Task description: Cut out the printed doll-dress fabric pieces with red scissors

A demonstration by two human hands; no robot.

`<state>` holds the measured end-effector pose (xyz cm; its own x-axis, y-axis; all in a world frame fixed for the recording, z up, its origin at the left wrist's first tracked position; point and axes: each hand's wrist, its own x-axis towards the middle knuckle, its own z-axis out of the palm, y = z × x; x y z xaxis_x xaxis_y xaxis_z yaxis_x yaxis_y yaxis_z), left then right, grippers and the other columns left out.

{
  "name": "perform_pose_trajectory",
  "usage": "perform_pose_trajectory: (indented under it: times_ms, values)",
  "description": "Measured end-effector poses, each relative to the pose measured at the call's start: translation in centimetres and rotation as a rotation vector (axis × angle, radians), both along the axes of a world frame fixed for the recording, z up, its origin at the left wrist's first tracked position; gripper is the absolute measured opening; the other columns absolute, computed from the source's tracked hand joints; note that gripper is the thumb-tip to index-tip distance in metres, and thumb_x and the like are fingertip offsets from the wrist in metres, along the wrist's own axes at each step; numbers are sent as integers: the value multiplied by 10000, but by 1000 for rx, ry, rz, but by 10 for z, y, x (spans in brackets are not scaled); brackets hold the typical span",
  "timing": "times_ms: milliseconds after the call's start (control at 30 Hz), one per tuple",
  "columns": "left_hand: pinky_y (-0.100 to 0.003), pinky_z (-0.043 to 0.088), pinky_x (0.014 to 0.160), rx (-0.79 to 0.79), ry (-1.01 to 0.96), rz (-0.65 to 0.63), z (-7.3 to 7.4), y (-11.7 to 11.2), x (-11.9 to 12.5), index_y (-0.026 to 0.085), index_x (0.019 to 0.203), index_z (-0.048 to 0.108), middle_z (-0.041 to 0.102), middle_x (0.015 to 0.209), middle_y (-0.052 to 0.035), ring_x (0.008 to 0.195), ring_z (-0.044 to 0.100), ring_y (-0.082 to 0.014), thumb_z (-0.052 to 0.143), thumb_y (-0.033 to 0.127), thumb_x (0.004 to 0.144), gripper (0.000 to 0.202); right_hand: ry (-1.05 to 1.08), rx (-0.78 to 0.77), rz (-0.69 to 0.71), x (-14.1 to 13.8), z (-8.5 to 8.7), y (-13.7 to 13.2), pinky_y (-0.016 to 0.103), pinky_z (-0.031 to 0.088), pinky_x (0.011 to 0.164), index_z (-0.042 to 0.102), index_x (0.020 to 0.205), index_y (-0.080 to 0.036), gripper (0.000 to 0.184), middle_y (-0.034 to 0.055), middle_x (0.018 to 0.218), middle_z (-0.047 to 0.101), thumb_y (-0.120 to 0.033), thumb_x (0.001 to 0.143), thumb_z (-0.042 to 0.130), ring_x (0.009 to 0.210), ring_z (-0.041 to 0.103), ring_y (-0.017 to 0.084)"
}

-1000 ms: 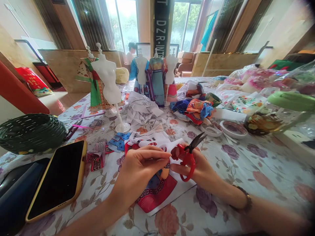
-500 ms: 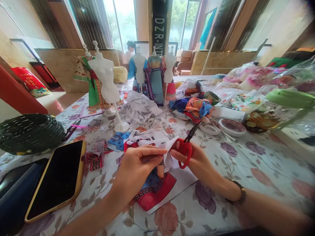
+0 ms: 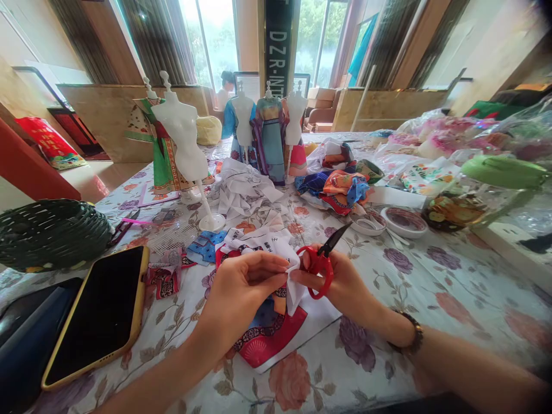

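Note:
My left hand (image 3: 241, 290) pinches the edge of a printed fabric piece (image 3: 276, 339), white with red, blue and black patterns, lying partly on the table. Red-handled scissors (image 3: 321, 264) hang on the fingers of my right hand (image 3: 347, 287), their dark blades pointing up and away to the right. The thumb and fingertips of that hand also touch the white fabric, close to my left fingertips. Small blue star-patterned fabric (image 3: 207, 246) lies just beyond, and a red patterned scrap (image 3: 166, 276) sits to the left.
Left are a phone (image 3: 97, 316) and a dark woven basket (image 3: 54, 233). A bare white mannequin (image 3: 183, 138) stands ahead beside a heap of white scraps (image 3: 248, 187). Tape rolls (image 3: 405, 221) and a green-lidded jar (image 3: 457, 210) are on the right. A person (image 3: 226, 89) is in the background.
My right hand has turned the scissors a little, so the blades point further right. Its fingertips have come to the white fabric beside my left fingertips.

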<state>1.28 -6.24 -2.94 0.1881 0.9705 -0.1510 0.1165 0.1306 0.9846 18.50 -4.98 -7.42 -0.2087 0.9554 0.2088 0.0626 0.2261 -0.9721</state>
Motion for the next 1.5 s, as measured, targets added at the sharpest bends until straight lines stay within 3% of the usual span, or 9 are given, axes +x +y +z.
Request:
perform_pose_trajectory:
  times_ms: [100,367,500,600,767,967,1167,1267,1500]
  values:
    - [-172,520,471,18,-10,47,-1,0,0,189,782,707,746,714,12,473,675,-116,742,156,733,68,9,15,-46,0,-1,0,238,388,532,486,688,-205,353,-50,650,479,-407,738,771,569,419,97]
    - [-206,519,476,53,-21,76,-3,3,0,202,719,691,717,626,32,432,649,-122,748,158,703,74,37,73,-192,-1,0,0,256,379,582,496,665,-210,318,-46,644,497,-323,726,787,614,438,117]
    - [-208,558,574,95,54,136,-1,4,-2,214,741,726,750,710,18,628,717,-153,781,150,665,113,56,109,-193,0,-1,2,269,409,615,497,659,-211,299,-34,680,520,-310,740,767,653,470,131]
    - [-214,570,624,96,59,110,-1,5,-4,220,781,749,766,754,2,752,735,-178,783,164,670,129,65,104,-211,1,-2,4,270,411,595,486,671,-212,308,-33,693,522,-327,736,763,640,471,129]
    - [-199,557,614,49,46,14,-2,6,-7,236,802,774,778,779,-5,735,731,-165,745,212,734,77,29,91,-232,3,-2,7,268,404,597,482,681,-207,307,-32,691,505,-347,746,747,639,461,125]
    - [-162,484,451,21,107,44,-1,4,-7,254,783,793,772,771,-8,674,711,-164,723,267,755,76,31,96,-190,5,-3,7,271,435,652,492,691,-207,288,-29,718,546,-334,773,737,684,516,132]
    - [-191,534,540,206,191,128,3,6,-7,253,732,796,770,735,8,672,708,-166,734,205,731,79,60,52,-172,8,-2,4,272,444,628,489,672,-205,331,-2,749,614,-388,775,745,694,549,142]
    - [-201,553,609,224,197,144,5,7,-7,249,728,798,777,752,10,686,710,-162,744,191,728,79,81,-18,-84,11,2,1,255,409,551,530,643,-196,362,-12,636,573,-467,780,727,597,507,121]
    - [-195,544,545,-9,75,183,10,1,-8,269,871,799,783,889,-11,812,722,-202,734,286,748,141,-35,-253,410,18,8,-7,267,230,420,452,493,-207,633,-26,436,452,-772,764,540,419,341,90]
